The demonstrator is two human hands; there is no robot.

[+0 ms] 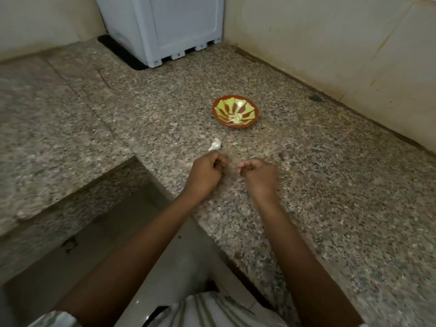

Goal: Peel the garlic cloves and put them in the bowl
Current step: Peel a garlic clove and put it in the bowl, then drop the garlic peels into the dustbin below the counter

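Garlic lies just beyond left hand; bowl holds peeled cloves

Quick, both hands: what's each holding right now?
Left hand: fingers curled; contents cannot be told.
Right hand: curled, blurred; cannot be told.

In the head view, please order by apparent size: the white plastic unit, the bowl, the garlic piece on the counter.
Largest: white plastic unit
Then: bowl
Smallest: garlic piece
All three differ clearly.

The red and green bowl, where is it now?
In the head view, the round red-and-green patterned bowl sits on the speckled granite counter, right of centre, just beyond the small white garlic piece.
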